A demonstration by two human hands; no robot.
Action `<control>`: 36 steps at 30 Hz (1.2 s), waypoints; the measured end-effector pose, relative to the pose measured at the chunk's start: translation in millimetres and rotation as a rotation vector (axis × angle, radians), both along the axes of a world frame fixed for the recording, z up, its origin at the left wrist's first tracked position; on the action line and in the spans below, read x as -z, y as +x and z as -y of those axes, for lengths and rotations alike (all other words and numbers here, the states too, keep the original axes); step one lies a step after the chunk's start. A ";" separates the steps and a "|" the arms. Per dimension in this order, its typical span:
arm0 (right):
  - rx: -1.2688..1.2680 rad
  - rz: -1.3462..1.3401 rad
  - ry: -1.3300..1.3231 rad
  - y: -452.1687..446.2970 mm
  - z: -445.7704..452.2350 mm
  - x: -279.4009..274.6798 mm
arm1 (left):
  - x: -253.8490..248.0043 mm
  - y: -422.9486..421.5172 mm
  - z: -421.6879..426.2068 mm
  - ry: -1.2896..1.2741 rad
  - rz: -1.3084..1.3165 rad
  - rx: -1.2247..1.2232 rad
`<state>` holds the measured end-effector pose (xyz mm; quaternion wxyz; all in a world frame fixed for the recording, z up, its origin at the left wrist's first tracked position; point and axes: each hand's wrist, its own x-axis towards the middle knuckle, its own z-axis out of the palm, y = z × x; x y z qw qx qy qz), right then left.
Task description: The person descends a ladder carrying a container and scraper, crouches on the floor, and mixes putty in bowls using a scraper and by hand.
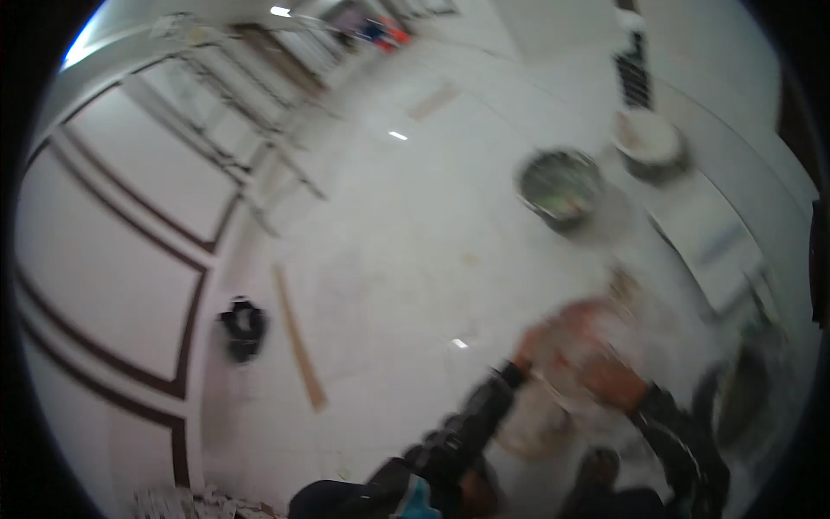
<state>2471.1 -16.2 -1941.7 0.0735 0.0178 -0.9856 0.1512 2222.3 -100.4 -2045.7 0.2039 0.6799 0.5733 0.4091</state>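
Motion blurs both hands and what lies between them. My left hand [531, 346] is closed on the left side of a whitish, red-marked thing that looks like a plastic bag [575, 333]. Against its near right side, my right hand [612, 382] has its fingers curled. Below the hands, a round, pale, dusty container [532, 424] stands on the floor close to my feet; the bag and hands partly cover it. What the bag holds cannot be made out.
A dark bucket [560, 186] with pale, wet-looking contents stands ahead, near a white-topped bucket [648, 143]. A white panel [709, 238] and a dark tub [739, 389] are at right. A wooden strip [298, 337], a black item [244, 329] and a ladder [225, 112] are at left.
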 end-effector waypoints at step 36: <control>0.006 0.082 -0.200 -10.1 1.1 -16.4 | -98.6 29.2 7.6 -0.462 1.335 -0.264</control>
